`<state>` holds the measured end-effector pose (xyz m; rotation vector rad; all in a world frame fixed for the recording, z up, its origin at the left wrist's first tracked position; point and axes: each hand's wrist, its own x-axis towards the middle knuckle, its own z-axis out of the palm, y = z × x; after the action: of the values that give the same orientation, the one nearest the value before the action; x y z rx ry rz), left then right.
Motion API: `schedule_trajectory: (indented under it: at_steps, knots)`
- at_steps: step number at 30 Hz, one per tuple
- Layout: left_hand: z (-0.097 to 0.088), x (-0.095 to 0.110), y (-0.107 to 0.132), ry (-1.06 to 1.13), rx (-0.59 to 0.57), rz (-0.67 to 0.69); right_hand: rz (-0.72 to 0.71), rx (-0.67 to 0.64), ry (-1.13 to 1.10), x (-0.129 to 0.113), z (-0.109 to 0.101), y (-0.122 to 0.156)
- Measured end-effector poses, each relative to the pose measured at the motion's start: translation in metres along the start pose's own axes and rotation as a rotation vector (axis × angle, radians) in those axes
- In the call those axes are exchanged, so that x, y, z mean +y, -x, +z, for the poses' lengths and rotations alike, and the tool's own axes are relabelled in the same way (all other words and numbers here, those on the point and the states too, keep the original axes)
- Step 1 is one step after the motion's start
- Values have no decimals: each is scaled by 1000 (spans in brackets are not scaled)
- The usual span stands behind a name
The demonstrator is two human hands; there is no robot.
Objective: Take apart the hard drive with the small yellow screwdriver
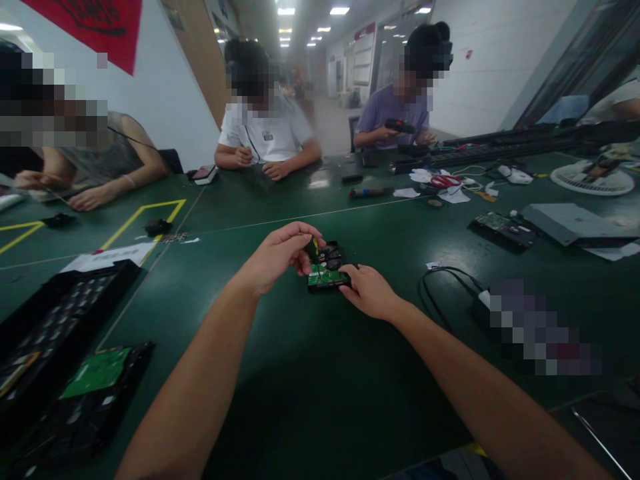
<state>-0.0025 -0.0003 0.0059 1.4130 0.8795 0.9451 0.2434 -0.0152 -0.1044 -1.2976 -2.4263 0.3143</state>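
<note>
hard drive (pixel 327 275) lies beneath a screwdriver (pixel 313 250) in the left fingers (pixel 303 263).

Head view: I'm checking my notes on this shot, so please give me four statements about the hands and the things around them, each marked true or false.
1. The left hand holds a black-and-yellow tool over a device with a green board. True.
2. The right hand lies far from the device. False: the right hand is at its right edge.
3. A grey metal box lies to the right of both hands. True.
4. The person in purple is empty-handed. False: the person in purple holds a dark tool.
</note>
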Motion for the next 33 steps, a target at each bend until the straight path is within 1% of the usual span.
schedule_trajectory:
  at_steps: [3,7,10,13,18,24,28,33]
  knots:
    - [-1,0,-1,-25,2,-3,-2,1,-2,1,1,0]
    - [-2,-2,-2,-68,42,-11,2,12,-9,1,2,1]
    - [-2,-3,-3,-142,65,8,3,12,-18,2,1,0]
    - [-2,-4,-3,-179,62,29,-1,14,-19,1,1,0]
    - [-2,-4,-2,-151,58,37,-7,10,-8,1,1,-1]
    - [-1,-2,-1,-57,19,11,2,4,-19,2,1,1]
    - [1,0,0,-38,-15,0,4,6,-16,2,1,1]
    - [0,2,-1,-72,37,-4,0,12,-2,2,2,1]
